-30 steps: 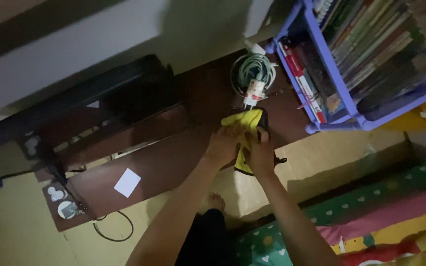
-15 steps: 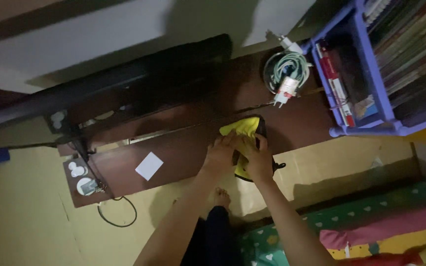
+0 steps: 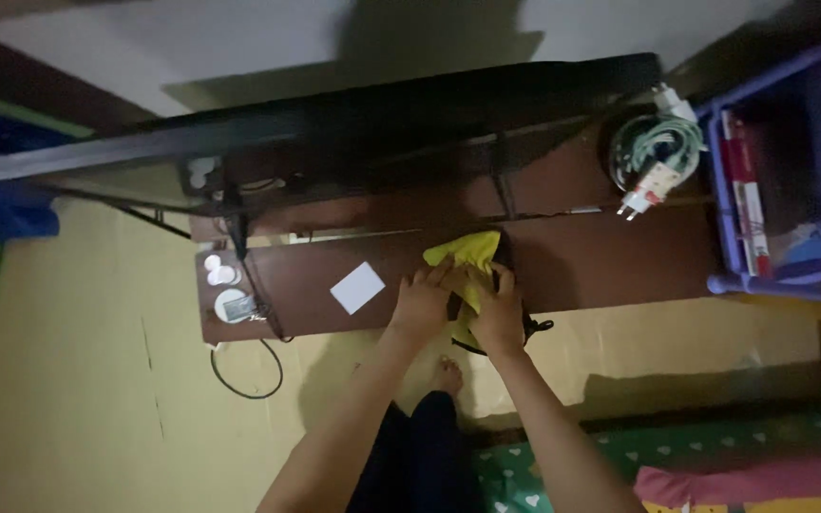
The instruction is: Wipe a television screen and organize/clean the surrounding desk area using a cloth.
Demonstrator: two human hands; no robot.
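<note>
A yellow cloth with black trim (image 3: pixel 472 255) lies over the front edge of a low dark brown table (image 3: pixel 601 261). My left hand (image 3: pixel 422 302) presses on the cloth's left side. My right hand (image 3: pixel 499 312) grips its right side at the table edge, fingers curled over the fabric. Both forearms reach up from the bottom of the view. My bare foot (image 3: pixel 446 374) shows on the floor below the hands.
A white paper square (image 3: pixel 357 287) lies left of the hands. Small round items and a cable (image 3: pixel 225 293) sit at the table's left end. A coiled cable with a plug (image 3: pixel 656 157) is at the right, beside a purple shelf of books (image 3: pixel 791 180). A patterned mat (image 3: pixel 677 465) lies lower right.
The view has swung left, so the table and shelf sit further right in frame. Both hands stay on the yellow cloth at the table edge.
</note>
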